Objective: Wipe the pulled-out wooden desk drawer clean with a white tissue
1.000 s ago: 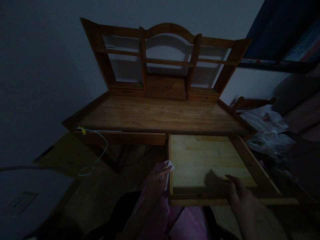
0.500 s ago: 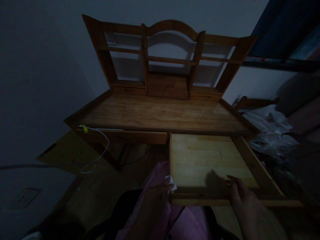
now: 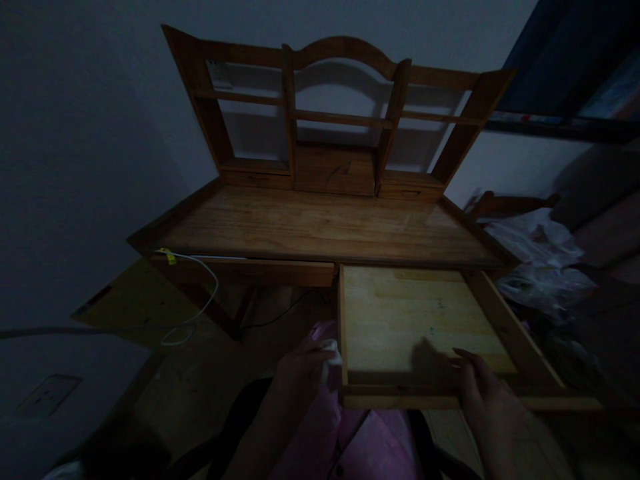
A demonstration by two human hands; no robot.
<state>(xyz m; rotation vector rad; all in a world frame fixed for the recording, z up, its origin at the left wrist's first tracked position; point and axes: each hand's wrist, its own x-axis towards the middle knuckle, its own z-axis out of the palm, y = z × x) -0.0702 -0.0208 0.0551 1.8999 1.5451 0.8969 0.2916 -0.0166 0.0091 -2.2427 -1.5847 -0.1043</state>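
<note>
A wooden desk [image 3: 320, 227] with a shelf hutch [image 3: 340, 120] stands against the wall in dim light. Its right drawer [image 3: 415, 320] is pulled out and shows a bare pale bottom. My right hand [image 3: 477, 387] grips the drawer's front edge, fingers curled over it. My left hand [image 3: 300, 363] is closed on a small white cloth [image 3: 330, 350], pressed against the outside of the drawer's left wall near the front corner. Pink clothing [image 3: 350, 440] lies below both hands.
The left drawer [image 3: 250, 273] is shut. A white cable [image 3: 195, 300] hangs from the desk's left front edge down to the wooden floor. Crumpled plastic bags [image 3: 540, 260] are piled at the desk's right. A dark curtain [image 3: 565, 60] hangs at the top right.
My left hand with the cloth slid toward me along the drawer's left side, then shifted slightly left. My right hand stayed on the drawer front.
</note>
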